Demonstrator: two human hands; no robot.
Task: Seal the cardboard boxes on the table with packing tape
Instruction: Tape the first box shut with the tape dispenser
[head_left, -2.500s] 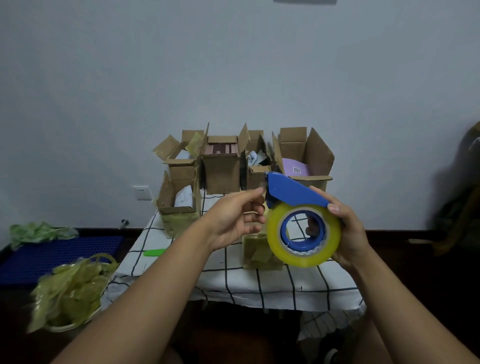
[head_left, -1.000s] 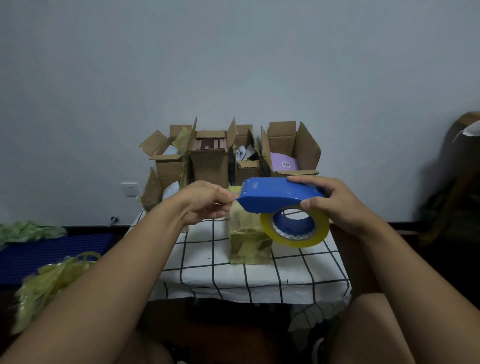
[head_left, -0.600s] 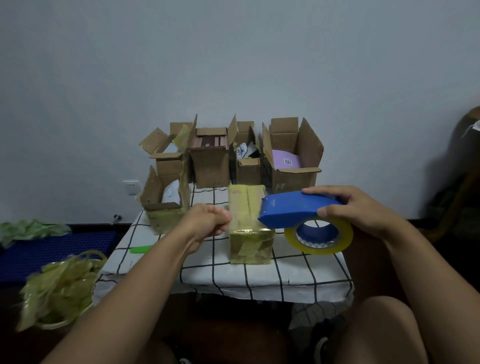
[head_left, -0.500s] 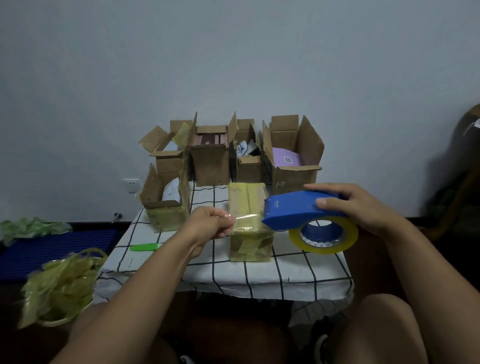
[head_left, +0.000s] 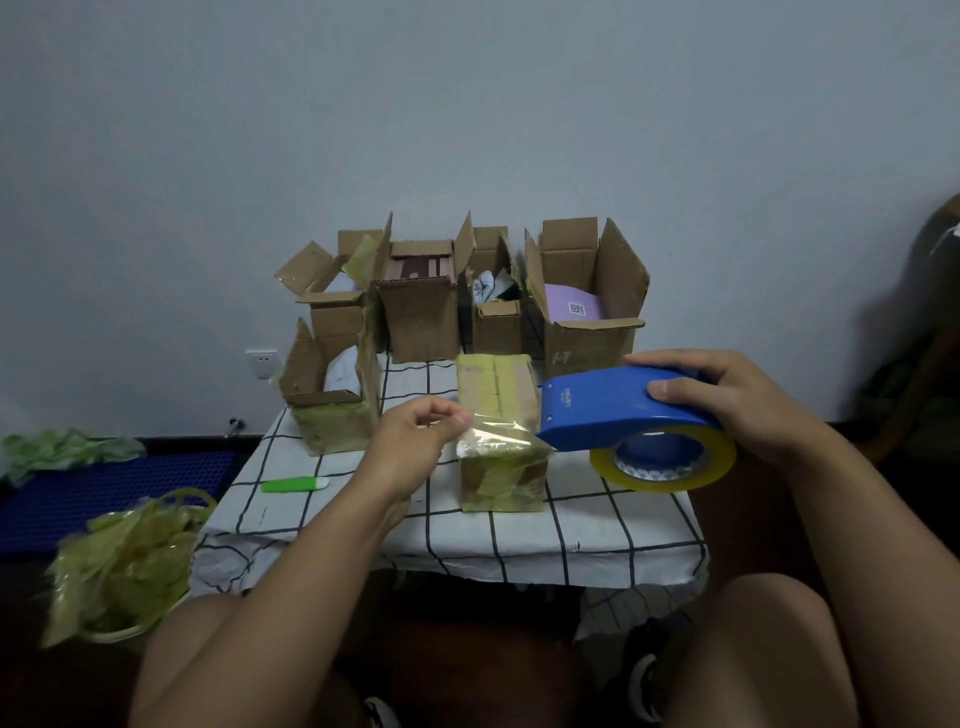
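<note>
Taking the closed box (head_left: 498, 431) at the middle of the bench (head_left: 452, 540) as the landmark: far to its left, off the bench, sits a basket of crumpled tape scraps (head_left: 122, 566). Nearer on the left, a green marker-like thing (head_left: 293, 485) lies on the checked cloth, with an open box (head_left: 330, 400) behind it. Just left of the closed box, the left hand (head_left: 415, 436) pinches the free end of the tape strip (head_left: 496, 435), which stretches across the box's near top edge. Behind it stand four open boxes (head_left: 467, 296), still unsealed. To its right, the right hand (head_left: 727, 400) grips the blue tape dispenser (head_left: 618, 410) from above, the yellow roll hanging below. To do this well, I judge the strip should stay taut and level, be lowered squarely along the flap seam, pressed down from one end, then cut.
</note>
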